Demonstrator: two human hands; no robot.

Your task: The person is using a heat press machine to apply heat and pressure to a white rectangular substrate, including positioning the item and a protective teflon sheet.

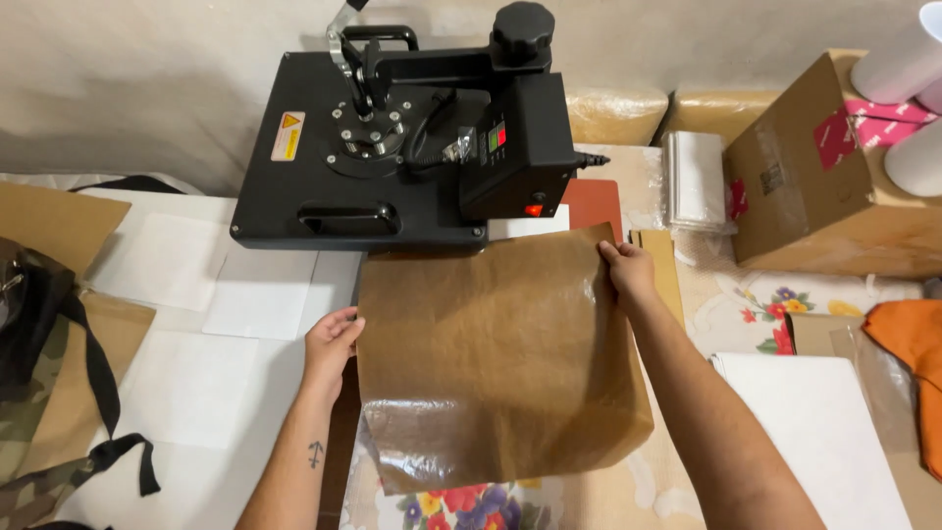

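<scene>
Brown, glossy non-stick sheet [500,363] spread flat in the middle of the table, its top edge just in front of the black heat press [392,147], its bottom edge curled up a little and shiny. Held from both sides: right hand [628,270] closed on the far right corner, thumb on top and fingers tucked under the edge; left hand [334,344] set against the middle of the left edge with fingers curled, though could not tell whether pinched on the sheet or only touching it. Judged as already laid out and nearly squared, hands not yet off it. Upper plate of the press swung off to the left, not lowered over the sheet; a strip of the red-orange lower pad [594,201] and a sliver of white paper [530,226] showed past the sheet's top edge, so whatever lay beneath was mostly hidden. Elsewhere: white sheets [196,373] on the left, a camouflage bag [39,393] with black straps at the left edge, a cardboard box [805,167] well off to the right, orange cloth [913,344] at the right edge, and a floral tablecloth [765,304] under it all.
</scene>
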